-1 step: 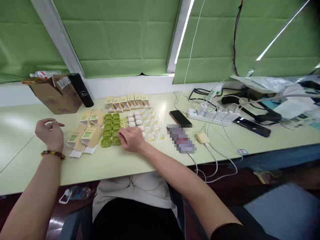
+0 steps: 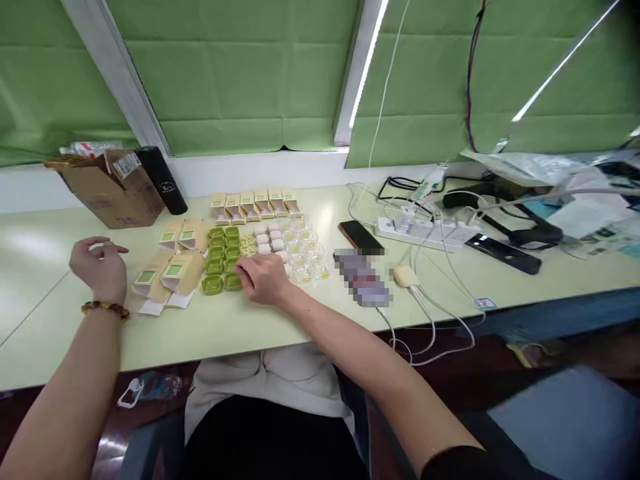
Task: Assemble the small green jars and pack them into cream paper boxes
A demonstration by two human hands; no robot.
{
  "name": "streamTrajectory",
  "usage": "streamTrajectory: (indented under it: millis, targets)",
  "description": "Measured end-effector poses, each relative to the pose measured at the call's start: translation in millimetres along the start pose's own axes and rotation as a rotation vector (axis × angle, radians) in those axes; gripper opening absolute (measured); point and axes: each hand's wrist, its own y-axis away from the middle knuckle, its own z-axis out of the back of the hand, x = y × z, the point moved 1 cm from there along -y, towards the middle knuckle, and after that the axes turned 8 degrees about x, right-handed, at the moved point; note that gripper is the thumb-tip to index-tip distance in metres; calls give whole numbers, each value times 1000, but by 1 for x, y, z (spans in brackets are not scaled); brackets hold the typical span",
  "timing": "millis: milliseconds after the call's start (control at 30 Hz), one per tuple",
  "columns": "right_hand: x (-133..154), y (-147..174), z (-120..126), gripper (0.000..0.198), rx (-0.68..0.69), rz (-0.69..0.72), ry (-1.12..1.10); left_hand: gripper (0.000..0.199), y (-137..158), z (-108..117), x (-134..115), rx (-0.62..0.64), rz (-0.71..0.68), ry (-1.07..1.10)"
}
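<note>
My left hand (image 2: 100, 267) rests on the table at the left, loosely curled, with a gap between thumb and fingers and nothing seen in it. Beside it are open cream cartons (image 2: 183, 270) with green labels. My right hand (image 2: 263, 279) is closed, its fingertips at the front right of the small green square trays (image 2: 213, 285). Whatever those fingers hold is hidden. Behind this hand lie small yellowish pieces (image 2: 247, 241), white-pink blocks (image 2: 263, 239) and clear plastic pieces (image 2: 303, 248) with yellow marks, all set out in rows.
More cream cartons (image 2: 255, 207) line up at the back. A cardboard box (image 2: 113, 193) and a black bottle (image 2: 163, 180) stand back left. To the right lie a dark phone (image 2: 361, 238), a power strip (image 2: 425, 233), a cream charger (image 2: 406, 276) and tangled cables.
</note>
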Motion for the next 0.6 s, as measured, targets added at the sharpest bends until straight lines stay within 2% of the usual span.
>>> streamTrajectory:
  millis: [333, 600]
  targets:
    - [3, -3, 5, 25, 81, -7, -25, 13, 5, 2, -12, 2, 94, -28]
    - [2, -3, 5, 26, 103, -14, -11, 18, -3, -2, 4, -54, -6, 22]
